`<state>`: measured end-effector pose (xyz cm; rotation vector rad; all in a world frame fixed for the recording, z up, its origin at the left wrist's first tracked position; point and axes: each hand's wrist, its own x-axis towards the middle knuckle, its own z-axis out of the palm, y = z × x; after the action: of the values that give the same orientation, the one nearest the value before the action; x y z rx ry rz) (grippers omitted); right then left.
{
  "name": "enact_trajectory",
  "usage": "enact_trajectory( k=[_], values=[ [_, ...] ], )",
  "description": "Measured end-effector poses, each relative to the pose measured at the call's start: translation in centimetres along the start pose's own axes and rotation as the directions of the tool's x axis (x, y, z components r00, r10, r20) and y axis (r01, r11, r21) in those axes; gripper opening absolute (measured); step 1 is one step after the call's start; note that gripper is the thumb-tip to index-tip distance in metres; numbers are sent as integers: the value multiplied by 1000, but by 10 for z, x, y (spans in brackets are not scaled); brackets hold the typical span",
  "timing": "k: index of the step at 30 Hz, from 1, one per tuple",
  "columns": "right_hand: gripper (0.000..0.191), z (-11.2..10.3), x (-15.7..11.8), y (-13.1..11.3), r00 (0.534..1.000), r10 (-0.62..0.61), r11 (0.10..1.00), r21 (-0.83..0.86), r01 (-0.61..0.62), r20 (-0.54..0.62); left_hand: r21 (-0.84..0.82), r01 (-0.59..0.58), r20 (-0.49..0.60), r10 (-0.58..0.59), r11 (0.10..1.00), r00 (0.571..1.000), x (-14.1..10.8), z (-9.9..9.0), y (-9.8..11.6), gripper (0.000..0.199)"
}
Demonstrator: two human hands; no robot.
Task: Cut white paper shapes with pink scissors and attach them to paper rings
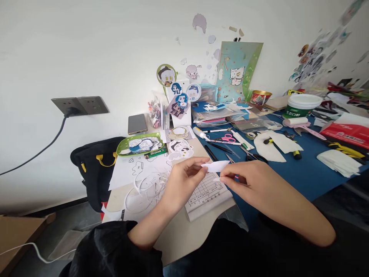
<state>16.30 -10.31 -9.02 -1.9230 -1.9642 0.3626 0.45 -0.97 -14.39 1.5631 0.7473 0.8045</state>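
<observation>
Left hand [187,174] is pinching a white paper piece [216,166] over the gridded notebook [206,194]; right hand [245,177] is nipping a white sliver [216,179] just beside it. Curled paper strips [150,187] are crowding the left hand's outer side; pink scissors [227,138] are lying beyond.

Indoor paper-craft workspace; home or studio, cannot tell. Evidence: cut-outs [199,22] stuck on white wall [121,46], 12 to 2 o'clock; character cards [181,100] propped at 12; bagged coloured sheets [213,120] at 2. Pink scissors [226,138] and black scissors [260,157] on blue desk [301,171], both at 3. Curled paper scraps [155,188] heaped on pale tabletop [184,242] at 7. Socket [93,104] with plug [70,111] in it on wall, between 9 and 10 o'clock
</observation>
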Motion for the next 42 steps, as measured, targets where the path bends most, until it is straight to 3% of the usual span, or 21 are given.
enact_trajectory(
  k=[9, 12, 14, 16, 18, 21, 23, 36, 42],
  values=[
    [23, 3, 15, 3, 999, -20, 999, 47, 22, -49, 67, -125, -26, 127, 990, 992, -2, -1, 6, 19],
    [22, 4, 16, 6, 998, -6, 994, 112, 13, -63, 16, -87, -31, 88, 996, 996, -1, 0, 7, 19],
    [19, 7, 13, 6, 996, 54, 967, 253, -35, -70, -67, -27, -34, 25, 997, 999, -1, 1, 7, 17],
    [19, 15, 8, 4, 985, 162, 877, 466, -113, -67, -178, 38, -36, -45, 983, 998, -1, 2, 5, 10],
    [22, 29, 3, 0, 957, 284, 723, 669, -169, -65, -290, 97, -34, -112, 952, 993, -1, 3, 3, 4],
    [25, 51, -3, -7, 905, 408, 534, 836, -129, -121, -416, 173, -32, -205, 893, 978, -1, 5, 1, 8],
    [25, 60, -2, -12, 887, 438, 476, 875, -90, -147, -463, 203, -34, -246, 863, 969, -1, 6, 0, 9],
    [23, 64, 5, -21, 879, 438, 510, 857, -70, -189, -558, 154, -51, -219, 816, 974, -8, 10, 8, 8],
    [23, 63, 6, -22, 868, 453, 536, 840, -84, -203, -530, 143, -64, -207, 836, 976, -7, 9, 9, 8]
  ],
)
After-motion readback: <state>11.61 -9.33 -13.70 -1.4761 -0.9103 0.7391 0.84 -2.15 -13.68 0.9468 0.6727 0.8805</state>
